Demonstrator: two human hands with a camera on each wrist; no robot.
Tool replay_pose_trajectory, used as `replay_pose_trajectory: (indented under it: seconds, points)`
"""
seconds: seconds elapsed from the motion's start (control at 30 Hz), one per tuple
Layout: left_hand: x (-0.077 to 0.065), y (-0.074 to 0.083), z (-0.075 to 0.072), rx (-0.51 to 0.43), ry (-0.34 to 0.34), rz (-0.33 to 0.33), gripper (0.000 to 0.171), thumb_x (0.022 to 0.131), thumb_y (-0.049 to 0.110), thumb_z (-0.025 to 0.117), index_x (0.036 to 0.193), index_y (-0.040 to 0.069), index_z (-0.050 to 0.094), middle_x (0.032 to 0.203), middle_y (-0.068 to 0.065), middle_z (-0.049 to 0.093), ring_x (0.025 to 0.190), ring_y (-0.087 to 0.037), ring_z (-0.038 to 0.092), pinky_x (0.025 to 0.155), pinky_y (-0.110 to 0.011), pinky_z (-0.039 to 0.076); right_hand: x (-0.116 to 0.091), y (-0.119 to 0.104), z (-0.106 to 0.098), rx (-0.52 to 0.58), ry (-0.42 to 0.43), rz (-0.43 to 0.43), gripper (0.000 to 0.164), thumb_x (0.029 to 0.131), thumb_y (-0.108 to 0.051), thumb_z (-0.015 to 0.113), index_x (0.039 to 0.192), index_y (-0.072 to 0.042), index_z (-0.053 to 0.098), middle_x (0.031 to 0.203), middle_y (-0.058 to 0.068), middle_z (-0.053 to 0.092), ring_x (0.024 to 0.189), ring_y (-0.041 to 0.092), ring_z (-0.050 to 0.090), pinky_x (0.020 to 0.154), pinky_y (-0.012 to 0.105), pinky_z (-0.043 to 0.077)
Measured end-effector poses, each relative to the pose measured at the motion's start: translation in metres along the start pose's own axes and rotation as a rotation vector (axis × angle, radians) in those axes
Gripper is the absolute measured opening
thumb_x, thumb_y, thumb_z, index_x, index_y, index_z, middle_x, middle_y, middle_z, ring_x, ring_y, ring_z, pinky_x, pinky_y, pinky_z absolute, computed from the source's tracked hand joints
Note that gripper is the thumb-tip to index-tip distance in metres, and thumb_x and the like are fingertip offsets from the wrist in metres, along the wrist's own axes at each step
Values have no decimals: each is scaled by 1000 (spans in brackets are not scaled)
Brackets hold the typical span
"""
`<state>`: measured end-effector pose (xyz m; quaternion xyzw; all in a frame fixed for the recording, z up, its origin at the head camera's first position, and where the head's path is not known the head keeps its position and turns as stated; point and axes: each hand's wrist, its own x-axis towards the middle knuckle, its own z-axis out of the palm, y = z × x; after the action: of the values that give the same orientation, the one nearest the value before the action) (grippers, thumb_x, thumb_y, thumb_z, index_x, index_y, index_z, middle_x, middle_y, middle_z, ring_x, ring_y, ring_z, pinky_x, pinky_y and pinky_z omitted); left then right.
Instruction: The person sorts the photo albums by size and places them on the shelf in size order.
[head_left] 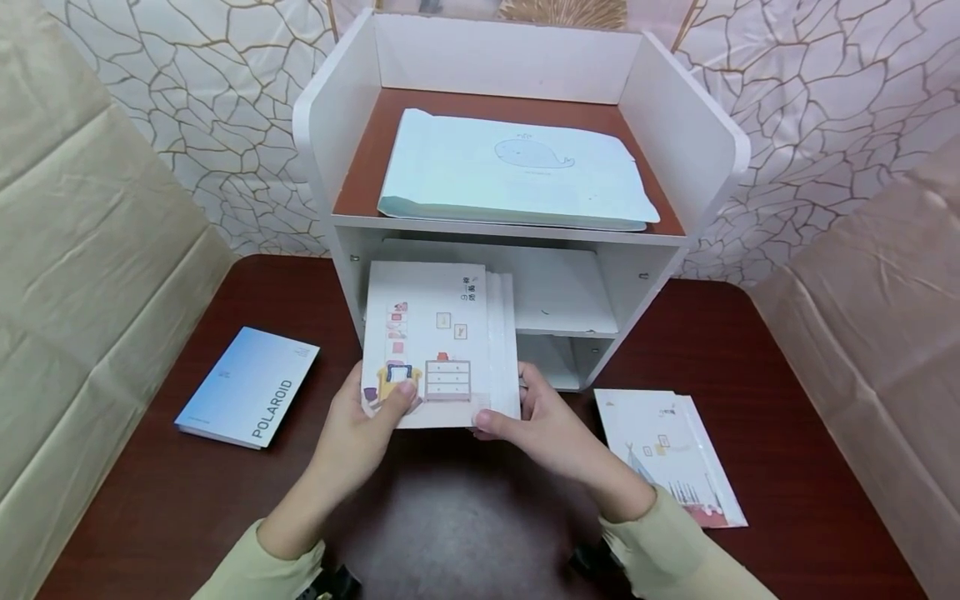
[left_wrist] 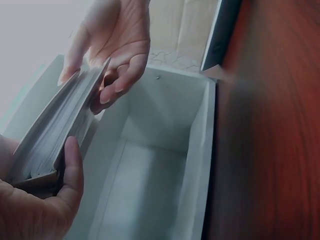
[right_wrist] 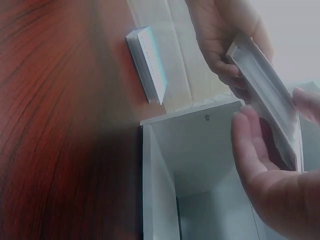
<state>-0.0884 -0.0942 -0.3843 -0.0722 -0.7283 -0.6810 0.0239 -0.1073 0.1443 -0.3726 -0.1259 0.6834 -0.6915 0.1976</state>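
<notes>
A white photo album (head_left: 427, 325), printed with a small dresser and an armchair, is held up in front of the shelf unit by both hands. My left hand (head_left: 367, 425) grips its lower left part, thumb on the front cover. At the lower right corner my right hand (head_left: 551, 433) pinches it, thumb in front and fingers behind. The left wrist view shows the album's inner sheets (left_wrist: 60, 120) edge-on between two stiff covers, with the right hand (left_wrist: 122, 55) at the far end. In the right wrist view the fingers (right_wrist: 247, 135) lie against the cover.
The white shelf unit (head_left: 693, 187) stands at the back, its upper board bearing a pale whale-print packet (head_left: 517, 179). A blue POLAROID album (head_left: 247, 387) lies left on the dark red table (head_left: 150, 500). Another white printed album (head_left: 660, 442) lies right, near my right forearm.
</notes>
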Motion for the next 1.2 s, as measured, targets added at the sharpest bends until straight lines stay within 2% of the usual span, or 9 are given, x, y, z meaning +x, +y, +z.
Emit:
replay_pose_trajectory:
  seconds: [0.2,0.57,0.87,1.07,1.2]
  points:
    - [4,6,-3,-64,-21,-41,44,98,22,59,136,7,42,119,-9,64,100,-20,62,83,-26,52,0,0,0,85,-43,-39,66,88,1,69,139,-3,27,118,25,61,95,34,66,84,44,54]
    - [8,19,-5,-176,-50,-128,50,100,17,55,144,7,35,132,-12,56,102,-19,62,84,-27,52,6,-2,0,153,-11,-73,63,90,-3,68,140,1,31,123,25,58,102,34,64,86,47,52]
    - [11,23,-9,-242,-91,-100,53,99,20,57,145,6,33,133,-15,52,105,-23,62,89,-34,52,15,-9,4,169,61,-52,51,92,-3,65,136,2,38,123,23,59,97,32,65,86,45,53]
    - [15,20,-8,-233,-41,-86,61,96,26,62,146,7,33,136,-13,49,110,-24,61,88,-35,51,21,-10,3,173,86,-63,45,94,-5,64,132,4,42,121,23,60,96,34,65,87,44,53]
    - [19,17,-8,-300,-34,-87,63,95,27,63,146,4,34,137,-14,48,114,-27,59,89,-37,51,25,-10,4,170,104,-64,43,94,-10,64,129,5,45,116,23,62,95,33,66,87,44,53]
